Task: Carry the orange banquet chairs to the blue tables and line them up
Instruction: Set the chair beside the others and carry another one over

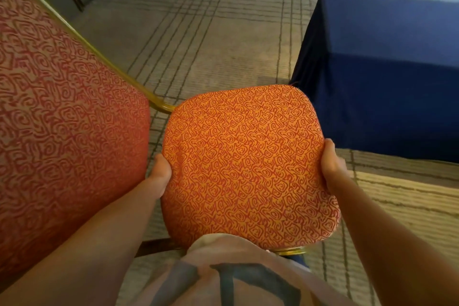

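Orange cloth with red squiggles covers the chair seat [248, 166], and the person holds it right in front of their tummy. The left hand [161, 171] grips the seat's left edge and the right hand [330, 164] grips its right edge. The fingers go underneath, where I cannot see them. A big orange chair back [62, 119] with a gold rail [99, 49] rises on the left and meets the seat's far left corner. The blue table [385, 69] is ahead and to the right, just beside the seat's far right corner, so the right hand is nearer to it. I think the chair needs to swing right.
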### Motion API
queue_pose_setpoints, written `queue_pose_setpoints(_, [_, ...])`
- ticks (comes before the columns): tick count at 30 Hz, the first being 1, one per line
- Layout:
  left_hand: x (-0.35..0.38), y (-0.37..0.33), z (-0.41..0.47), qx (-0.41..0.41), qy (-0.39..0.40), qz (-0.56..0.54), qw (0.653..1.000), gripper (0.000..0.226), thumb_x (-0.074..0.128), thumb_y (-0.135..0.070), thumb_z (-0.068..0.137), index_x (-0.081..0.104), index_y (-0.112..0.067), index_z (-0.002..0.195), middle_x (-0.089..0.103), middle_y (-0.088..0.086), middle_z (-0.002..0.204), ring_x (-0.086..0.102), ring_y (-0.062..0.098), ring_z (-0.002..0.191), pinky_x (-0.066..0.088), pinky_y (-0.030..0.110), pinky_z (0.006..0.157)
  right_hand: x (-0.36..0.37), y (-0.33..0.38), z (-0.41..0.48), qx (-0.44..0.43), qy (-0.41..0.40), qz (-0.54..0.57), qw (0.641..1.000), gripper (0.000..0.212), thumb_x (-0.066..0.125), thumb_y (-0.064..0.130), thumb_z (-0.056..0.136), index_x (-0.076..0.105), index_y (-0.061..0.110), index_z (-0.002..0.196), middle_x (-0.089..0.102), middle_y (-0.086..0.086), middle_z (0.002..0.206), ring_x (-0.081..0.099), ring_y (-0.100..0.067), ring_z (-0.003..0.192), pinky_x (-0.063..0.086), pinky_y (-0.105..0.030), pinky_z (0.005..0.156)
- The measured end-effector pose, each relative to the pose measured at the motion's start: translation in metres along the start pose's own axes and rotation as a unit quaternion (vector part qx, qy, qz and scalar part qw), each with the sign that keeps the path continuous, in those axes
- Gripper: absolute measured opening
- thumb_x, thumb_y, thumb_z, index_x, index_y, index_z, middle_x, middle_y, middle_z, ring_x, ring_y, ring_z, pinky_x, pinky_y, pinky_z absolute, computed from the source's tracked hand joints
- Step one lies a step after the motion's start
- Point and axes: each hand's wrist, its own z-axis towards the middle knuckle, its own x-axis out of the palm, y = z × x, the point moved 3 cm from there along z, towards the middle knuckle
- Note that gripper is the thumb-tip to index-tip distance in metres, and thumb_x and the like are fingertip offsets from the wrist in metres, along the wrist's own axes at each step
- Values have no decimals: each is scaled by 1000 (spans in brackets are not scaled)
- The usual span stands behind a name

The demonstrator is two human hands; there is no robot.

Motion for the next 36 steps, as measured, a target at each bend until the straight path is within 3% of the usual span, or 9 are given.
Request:
queue_pose_setpoints(3, [0,-27,36,1,-56,2,998,74,11,-51,95,52,-3,133,55,22,131,56,36,115,42,47,104,28,43,18,-5,15,-16,1000,91,27,77,85,43,10,144,49,-17,142,49,-38,126,37,-52,105])
queue_pose_setpoints(7, [14,-78,65,6,-93,42,995,60,15,-36,103,46,3,136,47,24,139,47,35,126,36,37,104,64,101,56,-14,31,-35,999,90,24,75,87,45,7,142,52,-18,138,51,-39,123,38,-52,103])
queue_pose_setpoints(14, [47,-185,209,-10,-83,-35,996,88,13,-65,81,55,-4,129,57,23,128,54,38,115,39,49,106,131,241,150,-41,66,-37,996,90,25,76,87,45,6,141,56,-18,132,55,-37,116,42,-50,99])
queue_pose_setpoints(19, [74,-276,275,8,-115,-29,993,85,19,-70,78,61,-10,120,60,16,125,58,35,109,43,49,102,163,327,211,-39,58,-10,997,87,27,73,88,47,6,139,58,-16,125,56,-35,108,42,-45,91])
queue_pose_setpoints(24, [119,-414,300,14,-103,8,995,86,14,-64,88,54,-2,131,56,24,128,54,35,118,42,43,103,208,404,275,-13,48,21,999,83,29,70,91,51,5,136,59,-18,118,56,-35,106,42,-44,90])
queue_pose_setpoints(27, [131,-423,372,43,-83,34,995,103,13,-78,61,59,-11,126,58,21,127,56,35,114,42,49,103,221,422,297,-7,40,24,999,82,28,70,90,50,7,137,58,-20,127,55,-38,113,42,-45,92])
queue_pose_setpoints(31, [151,-488,390,66,-94,63,991,66,21,-49,92,59,-6,126,55,21,131,52,35,119,40,40,104,248,461,330,0,30,31,999,81,25,70,91,51,8,136,58,-20,126,54,-38,113,41,-47,92])
queue_pose_setpoints(34, [171,-536,490,83,-58,80,992,85,16,-71,75,64,-16,119,59,19,128,56,34,114,41,49,105,280,505,361,3,7,52,999,81,25,70,91,52,8,135,58,-16,116,54,-34,103,41,-47,92])
queue_pose_setpoints(36, [186,-581,540,85,-38,89,992,86,14,-67,78,59,-12,126,58,18,129,55,34,116,39,48,106,298,535,380,18,-5,74,997,80,26,69,91,52,7,135,56,-15,112,53,-34,103,41,-48,95])
